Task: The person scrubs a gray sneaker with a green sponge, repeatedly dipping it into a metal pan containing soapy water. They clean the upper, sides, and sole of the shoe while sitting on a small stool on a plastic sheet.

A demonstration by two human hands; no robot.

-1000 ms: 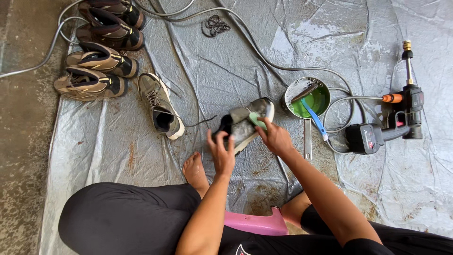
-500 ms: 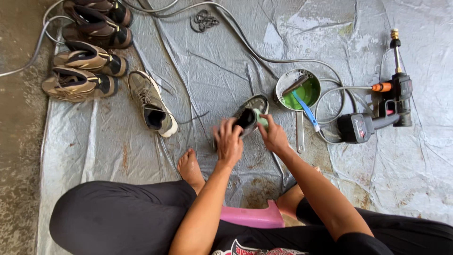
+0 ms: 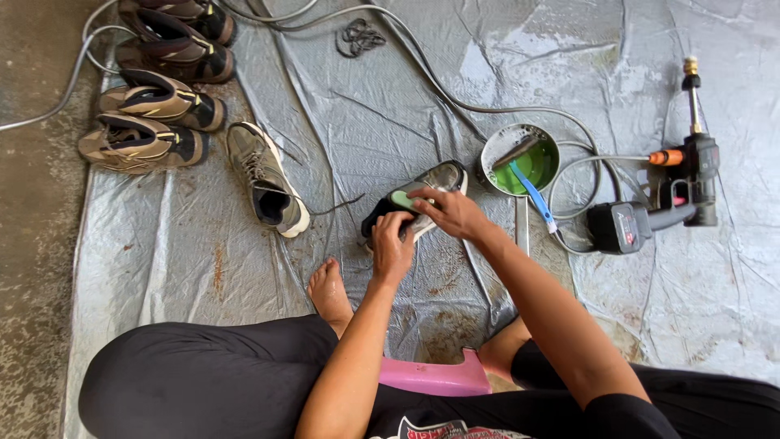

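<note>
A grey shoe (image 3: 439,179) lies on its side on the wet grey tarp (image 3: 390,106), sole turned towards me. My left hand (image 3: 392,248) grips its dark heel end. My right hand (image 3: 453,213) presses a small green brush (image 3: 401,197) against the shoe's side. To the right stands a metal pan (image 3: 497,149) holding green liquid, with a blue-handled brush (image 3: 532,193) resting in it.
A single grey shoe (image 3: 266,180) lies left of my hands; several brown shoes (image 3: 154,97) line the tarp's left edge. A cordless pressure washer gun (image 3: 658,203) with hoses lies at the right. My bare foot (image 3: 329,286) and a pink stool (image 3: 431,378) are below.
My view shifted slightly. Both hands stayed on the shoe while the right hand moved the green brush over it.
</note>
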